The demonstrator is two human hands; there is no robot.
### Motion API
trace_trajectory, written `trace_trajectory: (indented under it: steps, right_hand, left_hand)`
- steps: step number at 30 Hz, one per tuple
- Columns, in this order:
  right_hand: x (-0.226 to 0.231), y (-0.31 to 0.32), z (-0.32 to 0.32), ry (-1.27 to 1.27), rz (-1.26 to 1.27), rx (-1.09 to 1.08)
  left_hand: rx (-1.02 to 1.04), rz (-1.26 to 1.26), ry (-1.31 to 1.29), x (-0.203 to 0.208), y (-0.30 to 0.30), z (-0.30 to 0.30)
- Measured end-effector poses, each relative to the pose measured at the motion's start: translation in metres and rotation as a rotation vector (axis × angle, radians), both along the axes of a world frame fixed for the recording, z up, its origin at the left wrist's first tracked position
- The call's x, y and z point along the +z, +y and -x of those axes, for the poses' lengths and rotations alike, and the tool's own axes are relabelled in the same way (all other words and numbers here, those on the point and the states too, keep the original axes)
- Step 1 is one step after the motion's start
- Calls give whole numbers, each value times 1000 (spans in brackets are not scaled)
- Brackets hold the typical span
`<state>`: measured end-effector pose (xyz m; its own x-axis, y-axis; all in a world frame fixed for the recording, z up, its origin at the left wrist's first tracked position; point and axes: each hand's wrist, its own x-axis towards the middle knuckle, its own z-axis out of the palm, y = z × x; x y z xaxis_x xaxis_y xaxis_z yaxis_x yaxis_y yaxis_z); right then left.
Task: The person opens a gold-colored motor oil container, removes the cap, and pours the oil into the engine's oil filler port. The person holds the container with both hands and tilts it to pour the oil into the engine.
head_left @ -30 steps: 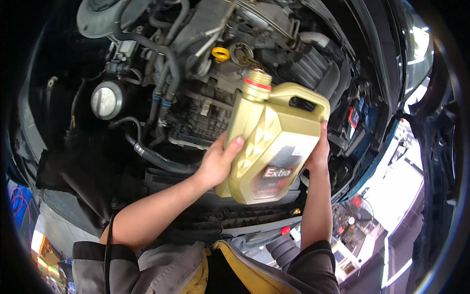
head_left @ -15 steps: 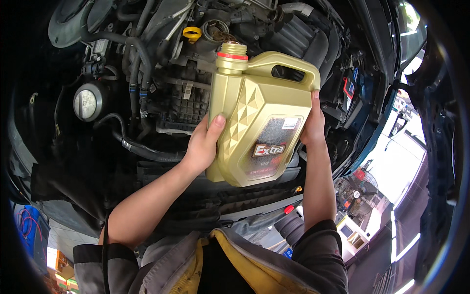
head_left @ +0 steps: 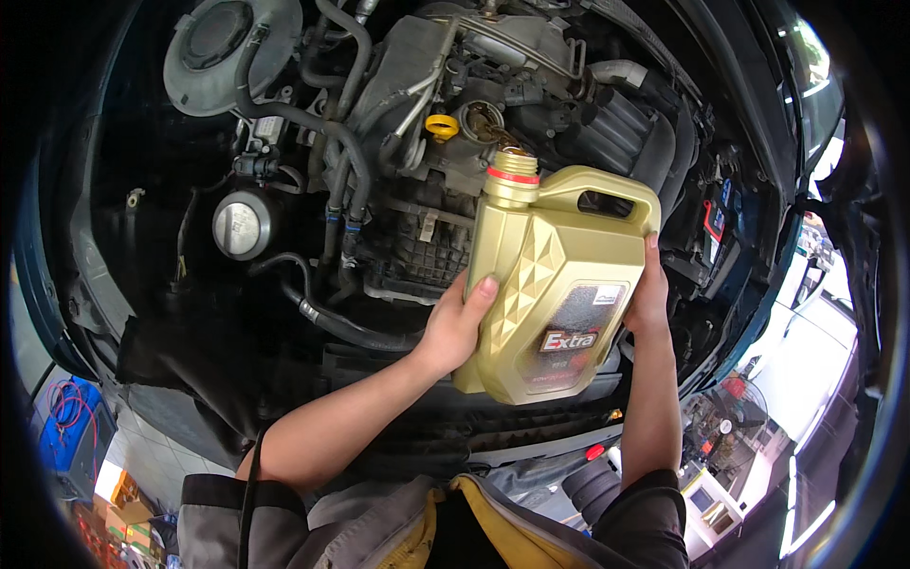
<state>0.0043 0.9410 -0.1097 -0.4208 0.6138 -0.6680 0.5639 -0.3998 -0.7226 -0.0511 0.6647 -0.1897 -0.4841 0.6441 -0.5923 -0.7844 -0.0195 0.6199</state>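
Observation:
Between my two hands I hold a gold oil jug (head_left: 517, 284), its neck toward the engine and its red collar ring in place, with no cap on. My left hand (head_left: 452, 327) grips its left side, thumb on the front face. On the opposite side, my right hand (head_left: 649, 296) grips the edge below the moulded handle; part of its fingers is behind the jug. Amber oil (head_left: 507, 145) shows at the mouth and runs toward the open filler hole (head_left: 482, 121) in the engine. A yellow dipstick handle (head_left: 442, 127) sits just left of that hole.
Hoses (head_left: 351, 180) run down the engine's left side, near a silver-topped round cap (head_left: 241, 226). A pale reservoir (head_left: 223, 66) stands at the far left. The battery (head_left: 714, 223) is at the right. Beyond the car are a floor fan (head_left: 735, 412) and a blue machine (head_left: 76, 427).
The whole scene, with jug and arms, has shifted right and down in the picture. The filler hole shows more fully now. Both hands keep their grip on the jug.

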Motion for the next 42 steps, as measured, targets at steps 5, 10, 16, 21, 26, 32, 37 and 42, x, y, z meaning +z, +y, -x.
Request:
trace_trajectory:
  steps: [5, 10, 16, 21, 26, 32, 37, 42]
  right_hand:
    - [2, 0, -1, 6, -8, 40]
    - [3, 0, 0, 14, 3, 42]
    - [0, 2, -2, 11, 4, 37]
    - [1, 3, -5, 22, 6, 62]
    - [-1, 3, -6, 17, 13, 40]
    - [-1, 4, -6, 9, -2, 67]
    - [-1, 4, -6, -2, -13, 59]
    - [-2, 5, -7, -5, -13, 58]
  left_hand:
    - [-24, 19, 26, -2, -1, 0]
    - [4, 18, 50, -2, 0, -1]
    - [-30, 47, 73, -1, -1, -1]
    - [-42, 49, 70, -2, -2, -1]
    - [-33, 42, 65, -3, -1, -2]
    - [-47, 48, 59, 0, -2, 0]
    - [-44, 45, 74, 4, -2, 3]
    - [-35, 16, 65, 5, -2, 4]
